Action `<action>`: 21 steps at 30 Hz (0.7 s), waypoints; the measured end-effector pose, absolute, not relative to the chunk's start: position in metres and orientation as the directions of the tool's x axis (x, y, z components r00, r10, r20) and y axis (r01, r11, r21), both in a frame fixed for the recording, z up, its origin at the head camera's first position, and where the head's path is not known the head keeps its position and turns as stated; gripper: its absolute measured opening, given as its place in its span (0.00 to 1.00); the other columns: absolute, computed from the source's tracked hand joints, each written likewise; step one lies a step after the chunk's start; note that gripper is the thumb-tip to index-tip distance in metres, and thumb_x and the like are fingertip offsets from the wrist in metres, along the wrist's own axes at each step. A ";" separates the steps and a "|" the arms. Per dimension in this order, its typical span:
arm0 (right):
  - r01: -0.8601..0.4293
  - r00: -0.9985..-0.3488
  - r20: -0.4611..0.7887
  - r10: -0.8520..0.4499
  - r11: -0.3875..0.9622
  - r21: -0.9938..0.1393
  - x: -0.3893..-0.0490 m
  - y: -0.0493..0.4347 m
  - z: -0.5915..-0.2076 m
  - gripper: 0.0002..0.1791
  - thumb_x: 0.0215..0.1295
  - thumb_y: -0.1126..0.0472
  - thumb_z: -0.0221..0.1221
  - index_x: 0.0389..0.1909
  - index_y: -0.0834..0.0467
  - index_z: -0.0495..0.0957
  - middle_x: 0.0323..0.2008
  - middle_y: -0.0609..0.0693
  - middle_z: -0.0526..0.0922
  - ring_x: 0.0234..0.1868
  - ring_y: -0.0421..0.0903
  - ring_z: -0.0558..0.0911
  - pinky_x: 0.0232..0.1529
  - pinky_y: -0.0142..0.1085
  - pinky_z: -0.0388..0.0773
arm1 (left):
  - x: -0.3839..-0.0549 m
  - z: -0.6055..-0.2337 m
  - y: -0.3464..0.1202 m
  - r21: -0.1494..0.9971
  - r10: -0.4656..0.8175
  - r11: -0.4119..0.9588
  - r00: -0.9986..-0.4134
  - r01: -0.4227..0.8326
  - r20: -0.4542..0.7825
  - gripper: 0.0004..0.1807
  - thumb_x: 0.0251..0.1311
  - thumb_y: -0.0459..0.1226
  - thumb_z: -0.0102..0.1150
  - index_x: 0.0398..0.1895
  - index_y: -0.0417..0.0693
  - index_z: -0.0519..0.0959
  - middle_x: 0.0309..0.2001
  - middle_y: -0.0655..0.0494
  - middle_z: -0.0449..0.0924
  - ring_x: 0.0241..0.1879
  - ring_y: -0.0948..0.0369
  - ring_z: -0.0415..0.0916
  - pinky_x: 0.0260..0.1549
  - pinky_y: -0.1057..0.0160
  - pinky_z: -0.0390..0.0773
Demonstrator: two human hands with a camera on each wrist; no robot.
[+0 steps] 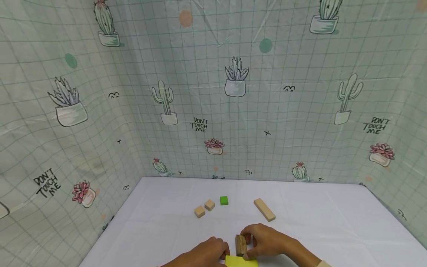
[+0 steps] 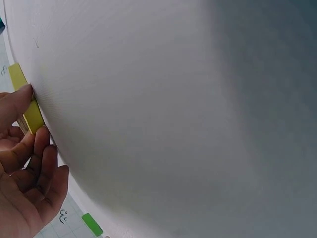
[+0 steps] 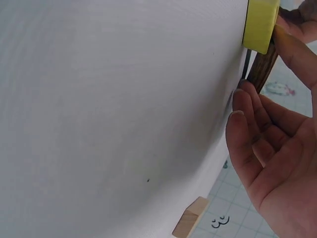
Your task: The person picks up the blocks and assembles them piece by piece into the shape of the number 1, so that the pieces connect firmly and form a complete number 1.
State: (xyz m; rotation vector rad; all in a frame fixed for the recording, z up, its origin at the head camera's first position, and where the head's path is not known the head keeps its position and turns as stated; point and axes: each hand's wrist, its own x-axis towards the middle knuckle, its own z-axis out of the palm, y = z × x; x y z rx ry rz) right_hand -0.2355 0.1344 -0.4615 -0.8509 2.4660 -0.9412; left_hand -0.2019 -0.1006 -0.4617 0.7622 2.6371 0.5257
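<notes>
At the near edge of the head view, a yellow block (image 1: 241, 261) lies against the near end of a dark brown wooden block (image 1: 241, 244). My left hand (image 1: 207, 253) pinches the yellow block between thumb and fingertips, which the left wrist view shows most plainly. From the other side comes my right hand (image 1: 267, 240). Its curled fingers touch the brown block's right side, and its thumb rests where the two blocks meet. In the right wrist view the brown block (image 3: 262, 69) is partly hidden behind the yellow one (image 3: 260, 25).
Beyond the hands on the white table (image 1: 160, 222) lie a pale wooden cube (image 1: 199, 211), a second pale cube (image 1: 209, 204) and a small green block (image 1: 224, 200). A long pale wooden block (image 1: 264, 210) lies farther right. Cactus-patterned cloth (image 1: 213, 104) surrounds the table's back and sides.
</notes>
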 end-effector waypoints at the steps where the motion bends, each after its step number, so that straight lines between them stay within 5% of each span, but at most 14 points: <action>1: -0.403 -0.750 -0.121 -0.651 0.594 -0.697 -0.236 0.134 -0.461 0.29 0.54 0.53 0.73 0.54 0.62 0.79 0.33 0.39 0.77 0.29 0.33 0.75 0.30 0.28 0.74 | -0.202 -0.461 -0.101 0.447 0.568 0.781 -0.793 0.435 -0.221 0.12 0.53 0.42 0.76 0.38 0.47 0.85 0.26 0.64 0.76 0.26 0.72 0.72 0.32 0.73 0.78; 21: -0.401 -0.716 -0.136 -0.685 0.562 -0.724 -0.238 0.132 -0.459 0.23 0.56 0.59 0.70 0.52 0.62 0.79 0.34 0.40 0.77 0.32 0.33 0.75 0.35 0.27 0.75 | -0.202 -0.462 -0.101 0.468 0.560 0.779 -0.799 0.417 -0.220 0.13 0.52 0.42 0.76 0.37 0.48 0.84 0.25 0.66 0.73 0.27 0.73 0.70 0.33 0.74 0.77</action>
